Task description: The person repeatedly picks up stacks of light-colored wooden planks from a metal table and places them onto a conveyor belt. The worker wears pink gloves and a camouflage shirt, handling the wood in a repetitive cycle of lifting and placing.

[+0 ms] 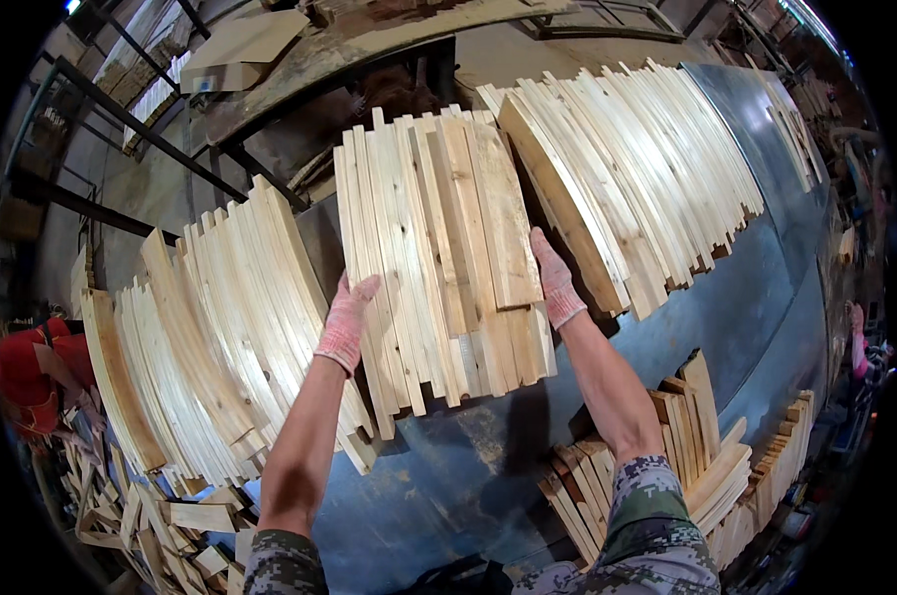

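My left hand (348,319), in a pinkish-red and white knit glove, presses on the left side of a row of pale wooden strips (401,238) standing close together in the middle. On the opposite side, my right hand (555,276) in a matching glove lies against the right side of the same row, its fingers along the outer edge. Several loose boards (498,213) lie on top of the row between my hands. The fingertips of both hands are partly hidden by the wood.
More rows of wooden strips stand at left (250,297) and right (637,169) on a bluish metal table (468,466). Short offcuts (156,526) pile up at lower left, stacked pieces (691,426) at lower right. A person in red (42,377) is at far left; another person's gloved hand (856,332) shows at far right.
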Demonstrator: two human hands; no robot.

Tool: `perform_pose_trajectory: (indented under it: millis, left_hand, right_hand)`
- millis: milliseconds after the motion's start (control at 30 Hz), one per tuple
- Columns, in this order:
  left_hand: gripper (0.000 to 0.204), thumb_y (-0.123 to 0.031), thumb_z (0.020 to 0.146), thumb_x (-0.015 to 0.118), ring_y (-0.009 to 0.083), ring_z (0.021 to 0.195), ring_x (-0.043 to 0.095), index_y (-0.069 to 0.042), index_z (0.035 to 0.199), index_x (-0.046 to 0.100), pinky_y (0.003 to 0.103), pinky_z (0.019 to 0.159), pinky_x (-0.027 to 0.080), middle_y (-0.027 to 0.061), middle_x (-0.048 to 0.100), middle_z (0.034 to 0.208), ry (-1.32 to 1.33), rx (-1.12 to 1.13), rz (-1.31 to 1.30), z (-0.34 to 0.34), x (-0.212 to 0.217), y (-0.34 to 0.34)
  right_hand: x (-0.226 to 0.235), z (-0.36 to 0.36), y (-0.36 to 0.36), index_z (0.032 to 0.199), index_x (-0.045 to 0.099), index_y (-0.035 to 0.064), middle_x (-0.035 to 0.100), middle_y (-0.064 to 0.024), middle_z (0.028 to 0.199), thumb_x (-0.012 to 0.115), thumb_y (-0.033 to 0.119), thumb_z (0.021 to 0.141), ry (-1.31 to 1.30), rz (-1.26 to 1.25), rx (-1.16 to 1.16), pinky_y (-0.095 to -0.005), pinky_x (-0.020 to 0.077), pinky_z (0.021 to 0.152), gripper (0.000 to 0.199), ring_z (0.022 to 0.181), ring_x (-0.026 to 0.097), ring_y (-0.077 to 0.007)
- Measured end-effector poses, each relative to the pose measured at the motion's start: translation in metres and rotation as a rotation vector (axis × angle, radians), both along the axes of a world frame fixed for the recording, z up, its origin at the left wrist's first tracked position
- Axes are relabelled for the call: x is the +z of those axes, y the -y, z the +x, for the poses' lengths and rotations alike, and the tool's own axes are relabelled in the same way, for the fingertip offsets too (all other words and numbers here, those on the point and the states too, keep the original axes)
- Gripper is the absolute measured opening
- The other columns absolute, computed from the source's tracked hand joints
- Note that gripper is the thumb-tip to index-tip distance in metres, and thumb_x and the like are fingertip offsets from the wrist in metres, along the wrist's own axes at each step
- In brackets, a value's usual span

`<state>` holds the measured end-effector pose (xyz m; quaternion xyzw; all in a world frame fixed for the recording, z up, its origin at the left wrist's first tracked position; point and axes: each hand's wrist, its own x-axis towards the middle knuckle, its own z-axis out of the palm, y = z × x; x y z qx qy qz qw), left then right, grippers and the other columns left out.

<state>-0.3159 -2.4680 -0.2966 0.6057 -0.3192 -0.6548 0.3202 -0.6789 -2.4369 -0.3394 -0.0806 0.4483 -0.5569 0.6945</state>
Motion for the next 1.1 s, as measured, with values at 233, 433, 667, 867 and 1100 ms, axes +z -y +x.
perform_pose_trajectory:
  millis: [233,433,667,867,1100]
  left_hand:
    - [0.074,-0.021,0.081,0.079,0.0251,0.109,0.068,0.002,0.144,0.048,0.041,0.096,0.059,0.0137,0.065,0.124,-0.230,0.071,-0.111,0.008,0.034,-0.056]
    - [0.097,-0.022,0.077,0.089,0.0269,0.122,0.063,0.001,0.156,0.038,0.040,0.103,0.055,0.0143,0.060,0.138,-0.304,0.101,-0.068,0.031,0.112,-0.127]
    - [0.105,-0.021,0.077,0.094,0.0253,0.131,0.056,0.000,0.159,0.033,0.040,0.111,0.049,0.0134,0.054,0.145,-0.287,0.199,-0.202,0.089,0.151,-0.256]
    - [0.112,-0.025,0.074,0.096,0.0269,0.138,0.051,-0.001,0.162,0.030,0.041,0.118,0.042,0.0152,0.049,0.151,-0.330,0.332,-0.351,0.157,0.194,-0.386]
    - [0.102,-0.025,0.075,0.092,0.0254,0.142,0.048,-0.008,0.160,0.039,0.043,0.119,0.041,0.0107,0.049,0.154,-0.217,0.655,-0.517,0.237,0.257,-0.561]
  right_hand:
    - [0.062,-0.005,-0.047,0.152,0.053,0.0047,0.064,-0.0105,0.144,0.066,0.043,0.104,0.009,-0.029,0.089,-0.0414,0.0532,0.109,0.062,0.128,0.064,-0.0234]
    - [0.082,0.018,-0.112,0.156,0.048,0.0063,0.064,-0.0101,0.143,0.065,0.034,0.105,0.019,0.042,0.093,-0.0423,0.0549,0.107,0.061,0.125,0.066,-0.0241]
    - [0.155,0.074,-0.207,0.158,0.044,0.0050,0.063,-0.0108,0.143,0.062,0.031,0.106,0.057,-0.094,0.213,-0.0413,0.0563,0.104,0.061,0.124,0.066,-0.0242]
    - [0.166,0.128,-0.250,0.158,0.041,0.0044,0.064,-0.0111,0.139,0.065,0.034,0.104,-0.033,-0.243,0.433,-0.0413,0.0583,0.101,0.067,0.119,0.068,-0.0251]
    - [0.234,0.272,-0.296,0.145,0.057,0.0065,0.070,-0.0116,0.127,0.067,0.045,0.102,-0.096,-0.381,0.641,-0.0439,0.0608,0.095,0.059,0.110,0.071,-0.0260]
